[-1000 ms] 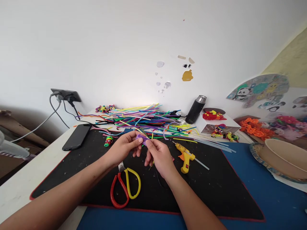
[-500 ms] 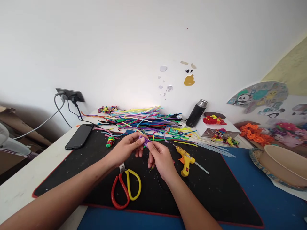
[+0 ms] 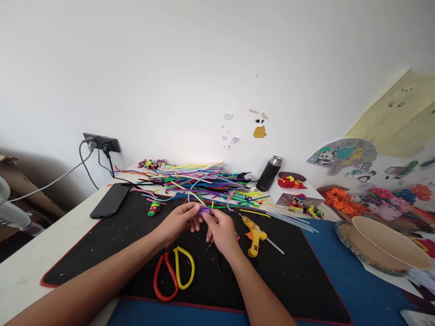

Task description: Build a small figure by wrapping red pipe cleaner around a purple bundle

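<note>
Both my hands meet over the black mat (image 3: 102,244). My left hand (image 3: 179,222) and my right hand (image 3: 220,230) pinch a small purple pipe-cleaner piece (image 3: 204,210) between their fingertips, one at each end. Thin green and yellow stems stick up from it. Red-and-yellow scissors (image 3: 173,271) lie on the mat just under my wrists. A yellow glue gun (image 3: 253,231) lies to the right of my right hand. A big heap of coloured pipe cleaners (image 3: 200,179) lies behind the hands.
A black phone (image 3: 110,199) lies at the mat's far left, below a wall socket with cables (image 3: 101,142). A small colourful figure (image 3: 154,208) sits on the mat. A dark flask (image 3: 268,173), finished craft pieces (image 3: 301,201) and a paper bowl (image 3: 380,235) stand to the right.
My hands keep the same pinch on the purple piece, with the fingers shifting slightly. The camera has tilted up and swung a little right, so the table sits lower in view.
</note>
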